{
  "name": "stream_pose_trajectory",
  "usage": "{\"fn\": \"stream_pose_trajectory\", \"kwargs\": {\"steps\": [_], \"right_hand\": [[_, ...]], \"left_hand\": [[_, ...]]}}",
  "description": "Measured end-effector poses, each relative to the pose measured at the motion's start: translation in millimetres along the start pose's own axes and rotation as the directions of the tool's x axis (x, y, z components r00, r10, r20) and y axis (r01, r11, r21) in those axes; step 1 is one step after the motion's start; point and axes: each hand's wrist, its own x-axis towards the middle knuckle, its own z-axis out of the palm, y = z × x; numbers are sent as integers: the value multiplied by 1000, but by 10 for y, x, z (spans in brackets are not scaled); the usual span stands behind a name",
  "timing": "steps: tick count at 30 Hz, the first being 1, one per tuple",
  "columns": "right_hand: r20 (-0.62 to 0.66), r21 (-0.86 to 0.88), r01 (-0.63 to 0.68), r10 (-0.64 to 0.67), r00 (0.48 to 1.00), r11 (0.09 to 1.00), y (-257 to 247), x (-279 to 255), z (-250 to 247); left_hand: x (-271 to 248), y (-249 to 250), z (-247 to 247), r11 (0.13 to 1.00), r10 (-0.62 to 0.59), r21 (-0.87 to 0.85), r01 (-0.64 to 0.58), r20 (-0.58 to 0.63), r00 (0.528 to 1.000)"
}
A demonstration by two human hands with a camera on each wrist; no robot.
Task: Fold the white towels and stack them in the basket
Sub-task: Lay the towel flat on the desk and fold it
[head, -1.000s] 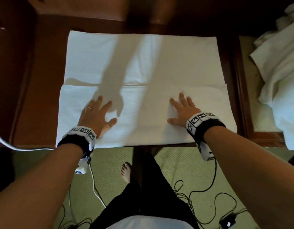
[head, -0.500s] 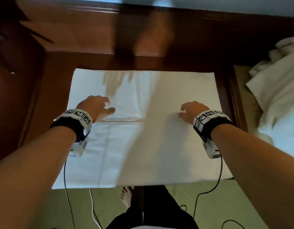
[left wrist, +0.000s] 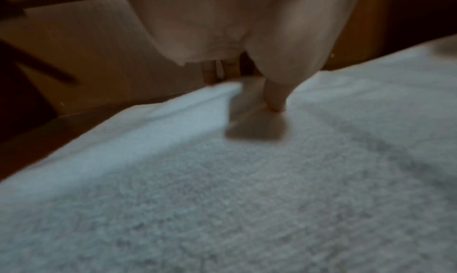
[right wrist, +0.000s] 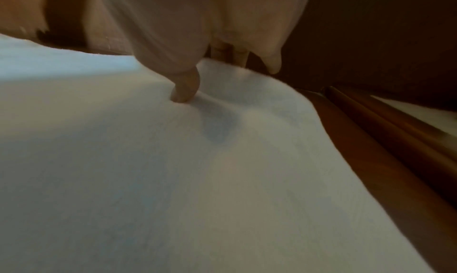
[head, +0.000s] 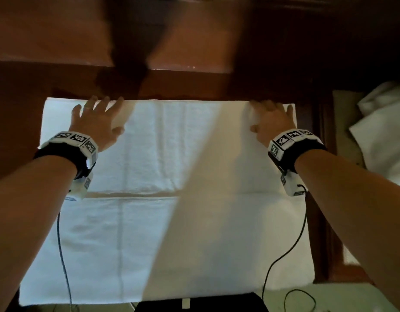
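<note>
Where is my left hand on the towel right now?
In the head view, your left hand rests on the white towel at its far edge, left side, fingers spread, across from your right hand.

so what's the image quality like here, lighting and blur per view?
Head view: a warm-lit diagonal band splits the towel, bluish on its left; the far wood is smeared. Left wrist view: soft, motion-blurred, dim. Right wrist view: blurred, towel washed out, dark at right.

**White on dark wood**

The towel [head: 163, 221] is plain white, washed bluish on its left half and warm cream on its right. Under it, the table [head: 19, 122] is a deep reddish brown. Both wristbands [head: 291, 143] are black, topped with white blocks carrying black-and-white square codes. More white cloth [head: 383, 140] sits at the right edge.
</note>
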Motion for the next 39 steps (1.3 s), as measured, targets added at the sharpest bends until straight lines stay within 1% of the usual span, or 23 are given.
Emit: {"fn": "stream_pose_trajectory", "kwargs": {"steps": [3, 5, 6, 8, 10, 12, 15, 18, 20, 23, 25, 29, 30, 31, 32, 33, 34, 35, 36, 37, 38, 39], "right_hand": [[-91, -21, 33, -35, 995, 999, 41, 27, 19], [-119, -22, 51, -53, 992, 998, 38, 48, -22], [-127, -22, 48, -51, 991, 999, 31, 55, -74], [-158, -7, 44, -45, 986, 999, 17, 58, -222], [-198, 18, 47, -42, 979, 999, 9, 20, -398], [-252, 50, 46, -32, 967, 998, 12, -63, -549], [-315, 101, 40, -6, 949, 994, 32, -262, -697], [-355, 53, 21, -1, 935, 998, 13, -593, -728], [-389, 42, 1, 15, 921, 999, 23, -783, -698], [-428, 25, -30, 38, 903, 999, -16, -1228, -587], [-465, 12, -34, 36, 885, 999, -51, -1547, -456], [-571, 63, -37, 67, 818, 997, -102, -2214, -80], [-584, 79, -50, 87, 807, 996, -98, -2374, 54], [-585, 85, -65, 103, 805, 994, -85, -2524, 219], [-566, 78, -83, 113, 817, 993, -76, -2654, 391], [-515, 60, -100, 117, 849, 993, -59, -2766, 577], [-404, 32, -117, 120, 907, 993, -44, -2862, 746], [-240, -5, -141, 135, 961, 990, -43, -2955, 889], [-78, -40, -172, 168, 983, 984, -49, -3032, 998], [26, -58, -201, 202, 979, 978, -39, -3087, 1088], [60, -55, -218, 221, 974, 974, -25, -3124, 1149], [41, -58, -209, 212, 976, 976, -25, -3150, 1182]], "left_hand": [[-12, 74, -27, 1000, 18, 18, -15, -160, 987], [-15, 128, -96, 999, 50, 28, -45, -239, 970], [-9, 147, -152, 999, 51, 2, -52, -245, 968], [9, 155, -309, 997, 10, -75, -25, -200, 980], [-7, 99, -476, 996, -25, -94, 7, -188, 982], [-81, 16, -630, 997, -3, -79, -17, -252, 968], [-297, -84, -826, 995, 70, -45, -92, -352, 933], [-600, -143, -925, 996, 92, 29, -87, -377, 921], [-789, -145, -908, 995, 102, 51, -89, -390, 915], [-1295, -186, -807, 985, 169, 98, -140, -426, 889], [-1662, -207, -683, 983, 183, 96, -156, -458, 870], [-2383, -229, -197, 976, 217, 131, -173, -522, 825], [-2543, -226, -32, 975, 223, 132, -180, -534, 816], [-2690, -211, 139, 975, 223, 126, -185, -533, 816], [-2820, -189, 329, 975, 220, 111, -190, -522, 824], [-2931, -162, 538, 976, 216, 99, -192, -494, 842], [-3022, -126, 750, 977, 215, 95, -193, -441, 871], [-3094, -83, 946, 978, 209, 90, -189, -368, 906], [-3146, -37, 1118, 980, 196, 77, -182, -281, 939], [-3184, 9, 1242, 983, 180, 58, -172, -201, 963], [-3210, 57, 1312, 986, 167, 38, -163, -155, 974], [-3219, 98, 1347, 988, 155, 26, -153, -137, 978]]}}
